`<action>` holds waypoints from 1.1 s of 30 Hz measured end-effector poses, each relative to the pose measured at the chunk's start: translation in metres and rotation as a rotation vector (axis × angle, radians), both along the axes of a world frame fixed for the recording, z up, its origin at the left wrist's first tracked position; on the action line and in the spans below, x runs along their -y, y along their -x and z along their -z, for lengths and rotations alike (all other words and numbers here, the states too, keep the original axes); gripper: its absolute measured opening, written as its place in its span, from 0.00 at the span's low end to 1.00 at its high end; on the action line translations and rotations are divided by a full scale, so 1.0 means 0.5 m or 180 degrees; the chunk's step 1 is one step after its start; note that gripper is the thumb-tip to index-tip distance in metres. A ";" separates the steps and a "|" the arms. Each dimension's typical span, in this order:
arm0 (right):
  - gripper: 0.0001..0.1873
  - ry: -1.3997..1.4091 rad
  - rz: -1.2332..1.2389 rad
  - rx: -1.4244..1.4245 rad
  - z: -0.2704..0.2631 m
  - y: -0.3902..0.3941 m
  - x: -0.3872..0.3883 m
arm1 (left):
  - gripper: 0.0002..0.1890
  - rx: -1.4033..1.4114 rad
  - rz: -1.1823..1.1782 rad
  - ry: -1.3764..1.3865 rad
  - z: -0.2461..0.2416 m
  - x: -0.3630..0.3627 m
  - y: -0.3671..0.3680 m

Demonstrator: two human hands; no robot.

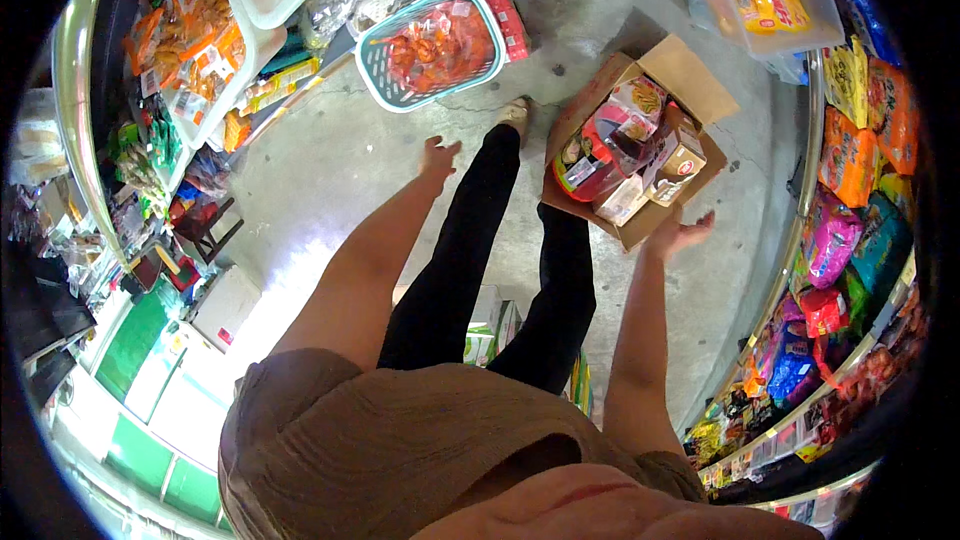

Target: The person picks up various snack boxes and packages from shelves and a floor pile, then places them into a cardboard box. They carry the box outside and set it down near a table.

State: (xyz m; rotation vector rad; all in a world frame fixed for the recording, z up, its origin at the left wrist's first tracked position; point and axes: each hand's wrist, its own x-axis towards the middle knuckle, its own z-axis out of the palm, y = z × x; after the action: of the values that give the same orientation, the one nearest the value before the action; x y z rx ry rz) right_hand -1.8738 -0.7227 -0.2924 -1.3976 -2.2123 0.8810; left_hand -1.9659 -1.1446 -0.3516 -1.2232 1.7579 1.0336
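My left hand (439, 159) hangs over the concrete floor beside my left leg, its fingers spread and holding nothing. Close to the near right edge of an open cardboard box (634, 236) is my right hand (681, 232), also empty with fingers apart; whether it touches the box I cannot tell. Packed inside the box are a white and red food package (636, 106), a clear container with red edging (600, 157) and a brown carton (679, 165). The box stands in front of my right foot and hides it. One flap is folded outward at the far right.
A light-blue plastic basket (365, 64) of red packaged food stands ahead of my left foot. Shelves of bagged snacks (847, 157) curve along the right. Translucent bins (251, 52) of packets line the left. A small dark stool (214, 229) and a carton (480, 341) behind my legs are also in view.
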 end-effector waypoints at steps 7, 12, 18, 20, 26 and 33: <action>0.32 0.3162 0.0809 0.1568 0.125 -0.150 -0.159 | 0.27 -0.0103 -0.1624 -0.0445 0.025 0.037 0.078; 0.25 0.3314 0.0079 0.2002 0.164 -0.087 -0.107 | 0.26 -0.0285 -0.3187 -0.0652 0.081 0.011 0.166; 0.20 0.2120 -0.0465 0.1607 0.311 -0.224 -0.143 | 0.20 -0.0736 -0.2447 -0.1943 0.219 0.029 0.236; 0.19 0.2224 -0.0828 0.1795 0.335 -0.258 -0.154 | 0.15 -0.0404 -0.3473 -0.2031 0.216 -0.010 0.238; 0.24 0.2835 -0.0106 0.1649 0.237 -0.189 -0.071 | 0.14 -0.0707 -0.3904 -0.2079 0.238 0.047 0.222; 0.36 0.3089 0.0448 0.0516 0.150 -0.220 0.028 | 0.21 -0.0479 -0.3800 -0.1558 0.232 0.059 0.216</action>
State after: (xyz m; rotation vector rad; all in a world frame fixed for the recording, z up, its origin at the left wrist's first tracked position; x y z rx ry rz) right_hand -1.7636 -0.7368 -0.3675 -2.0310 -1.7762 1.9895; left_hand -2.0739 -1.1741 -0.4676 -1.8799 0.6241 2.0828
